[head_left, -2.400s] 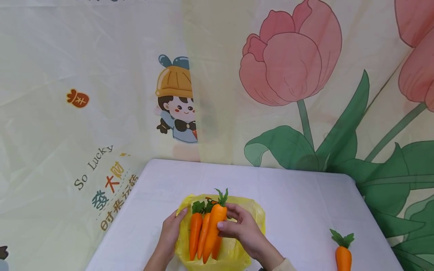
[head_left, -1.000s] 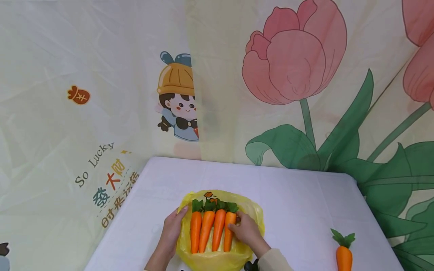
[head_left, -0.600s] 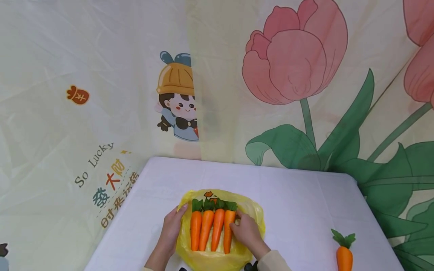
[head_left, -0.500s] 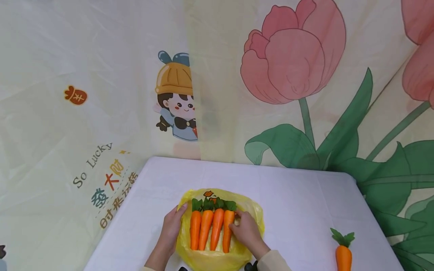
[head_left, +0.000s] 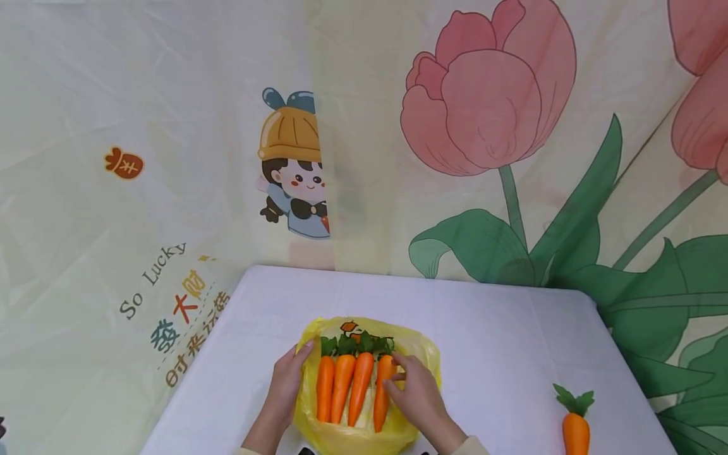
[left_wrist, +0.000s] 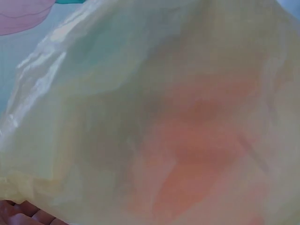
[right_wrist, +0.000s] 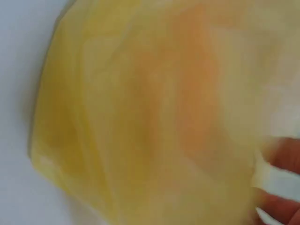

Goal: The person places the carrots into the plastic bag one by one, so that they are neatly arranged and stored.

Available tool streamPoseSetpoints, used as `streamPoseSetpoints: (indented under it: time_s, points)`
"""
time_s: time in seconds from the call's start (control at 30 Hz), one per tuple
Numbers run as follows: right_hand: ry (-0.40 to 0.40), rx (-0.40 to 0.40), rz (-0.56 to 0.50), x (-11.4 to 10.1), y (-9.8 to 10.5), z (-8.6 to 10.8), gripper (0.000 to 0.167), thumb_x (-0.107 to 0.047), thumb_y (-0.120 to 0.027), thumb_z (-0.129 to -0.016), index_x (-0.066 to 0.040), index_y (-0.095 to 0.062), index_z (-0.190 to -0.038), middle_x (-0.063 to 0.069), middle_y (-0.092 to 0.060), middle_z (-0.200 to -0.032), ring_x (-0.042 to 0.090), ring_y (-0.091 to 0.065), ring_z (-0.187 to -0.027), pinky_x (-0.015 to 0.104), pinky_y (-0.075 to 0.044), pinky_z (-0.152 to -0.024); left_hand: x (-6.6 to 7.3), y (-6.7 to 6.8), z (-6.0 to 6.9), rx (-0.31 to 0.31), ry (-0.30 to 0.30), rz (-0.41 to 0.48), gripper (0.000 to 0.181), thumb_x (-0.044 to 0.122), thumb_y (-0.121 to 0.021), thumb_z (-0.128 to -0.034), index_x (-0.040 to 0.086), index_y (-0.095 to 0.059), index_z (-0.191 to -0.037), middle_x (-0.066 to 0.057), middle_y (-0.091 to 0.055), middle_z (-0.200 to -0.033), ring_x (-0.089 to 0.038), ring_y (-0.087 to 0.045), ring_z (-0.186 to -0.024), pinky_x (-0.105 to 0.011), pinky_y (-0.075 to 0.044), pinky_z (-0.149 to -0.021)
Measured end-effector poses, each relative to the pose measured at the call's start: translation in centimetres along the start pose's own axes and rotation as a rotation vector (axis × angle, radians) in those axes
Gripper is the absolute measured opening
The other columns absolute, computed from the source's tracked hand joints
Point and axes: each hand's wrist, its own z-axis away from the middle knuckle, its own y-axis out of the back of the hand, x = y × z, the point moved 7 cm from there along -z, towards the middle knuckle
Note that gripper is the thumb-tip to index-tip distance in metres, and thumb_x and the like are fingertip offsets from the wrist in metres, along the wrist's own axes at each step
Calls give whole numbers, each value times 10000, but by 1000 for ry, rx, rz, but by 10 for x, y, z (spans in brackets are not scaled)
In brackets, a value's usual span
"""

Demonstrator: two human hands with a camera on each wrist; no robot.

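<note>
Carrots (head_left: pixel 361 387) were flanked | bag's (head_left: pixel 364 436) left edge pinched by left hand (head_left: pixel 286 384) | right hand (head_left: pixel 418 390) half-curled at rightmost carrot (head_left: pixel 381 401), hold unclear

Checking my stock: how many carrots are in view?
5: four carrots side by side in the yellow bag, one carrot on the table at right, cut off by the frame. More may be hidden.

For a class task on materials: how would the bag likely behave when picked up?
The bag is probably floppy, as its walls crease. It is likely thin and light itself: orange shows through in both wrist views. With four carrots inside, it might sag if lifted by one side.
</note>
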Motion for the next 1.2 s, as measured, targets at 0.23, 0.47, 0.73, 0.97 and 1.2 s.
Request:
streamPoseSetpoints:
  time_s: [0.23, 0.47, 0.73, 0.97, 1.2]
  points:
    - [107, 28, 13, -23, 42, 39, 606, -390, -730, -942, -138, -537, -1458, 32, -572, -1353, 211, -668, -1085, 277, -612, -773, 1, 4, 1, 17, 7, -15, 732, 524, -480, -1041, 10, -366, -1548, -211, -426, -1542, -390, -420, -1400, -529, -410, -1107]
    - [-8, 256, 430, 1, 94, 76, 816, -316, -882, -798, -140, -488, -1492, 71, -562, -1401, 264, -633, -1161, 424, -584, -908, -1, 7, 1, 31, 10, -5, 734, 508, -501, -1037, -10, -370, -1541, -217, -418, -1545, -391, -419, -1400, -526, -408, -1111]
    - [-214, 380, 566, 73, 146, 112, 1237, -320, -895, -754, -18, -57, -1612, 366, -344, -1501, 542, -513, -1208, 610, -536, -873, -1, 11, 0, 53, 30, -40, 756, 528, -515, -1022, -3, -374, -1540, -192, -414, -1556, -366, -409, -1413, -514, -400, -1121]
    - [-330, 446, 500, 134, 193, 129, 1269, -282, -893, -739, 141, -9, -1546, 435, -237, -1511, 634, -381, -1260, 690, -428, -962, 2, 14, 1, 43, 5, -46, 757, 541, -494, -1028, -6, -377, -1537, -202, -411, -1555, -368, -410, -1410, -517, -387, -1130]
    - [-533, 297, 406, 168, 218, 133, 1383, -479, -838, -781, 123, 171, -1510, 405, 29, -1572, 632, -221, -1351, 704, -255, -1064, 1, 13, 1, 33, -5, -44, 764, 547, -490, -1030, -4, -366, -1544, -200, -426, -1545, -367, -434, -1394, -507, -418, -1108]
